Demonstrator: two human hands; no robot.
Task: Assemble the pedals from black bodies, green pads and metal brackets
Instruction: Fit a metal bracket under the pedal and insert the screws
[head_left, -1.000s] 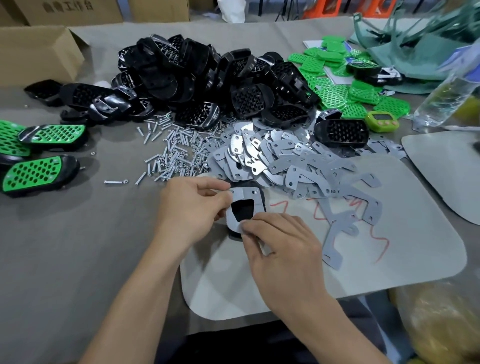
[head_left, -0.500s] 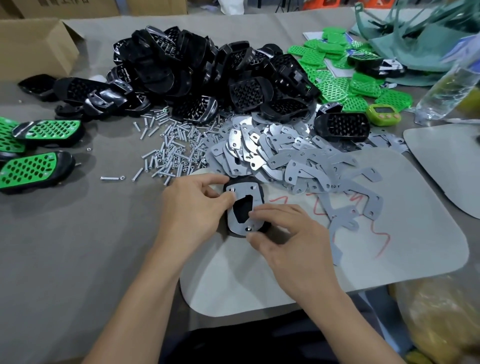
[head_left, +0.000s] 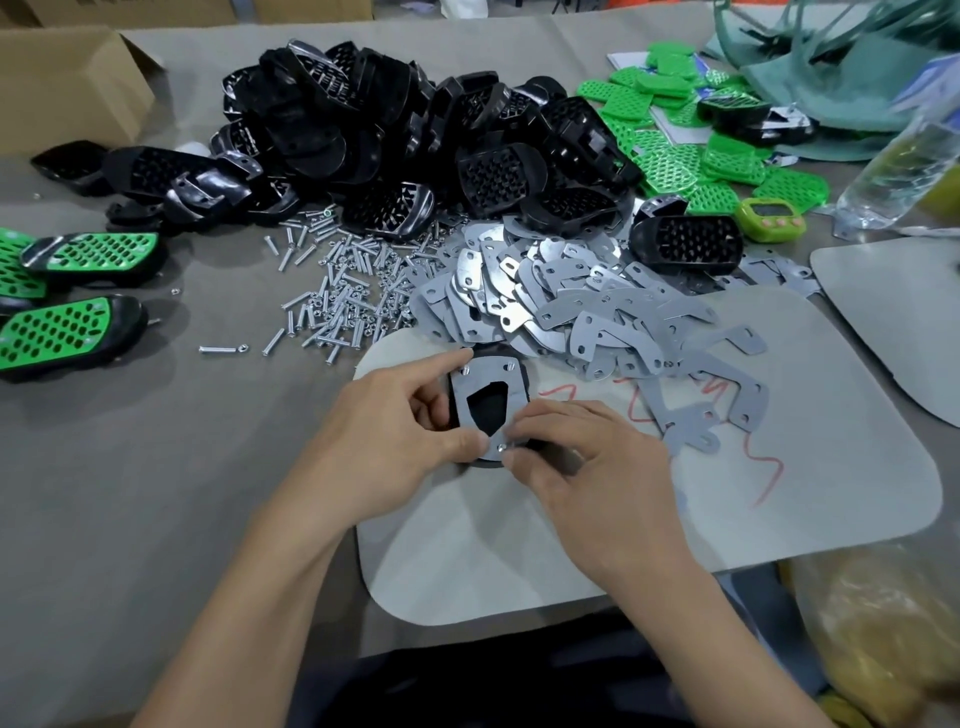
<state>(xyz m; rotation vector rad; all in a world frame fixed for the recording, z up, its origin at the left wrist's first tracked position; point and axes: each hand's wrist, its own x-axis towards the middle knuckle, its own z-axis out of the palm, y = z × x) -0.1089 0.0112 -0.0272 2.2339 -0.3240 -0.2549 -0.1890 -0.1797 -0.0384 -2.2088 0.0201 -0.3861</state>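
Under your fingers lies the grey mat (head_left: 779, 493); far beyond your fingertips rises the heap of black bodies (head_left: 395, 130); loose brackets (head_left: 571, 306) spill just past them; green pads (head_left: 670, 166) lie far right; screws (head_left: 337, 291) lie ahead of your left fingers; between your hands sits one black body (head_left: 485, 410), a metal bracket (head_left: 511, 382) laid on it; your left hand (head_left: 384, 441) grips it, forefinger stretched to the bracket's far corner, other fingers curled; your right hand (head_left: 597, 467) pinches the bracket's near end.
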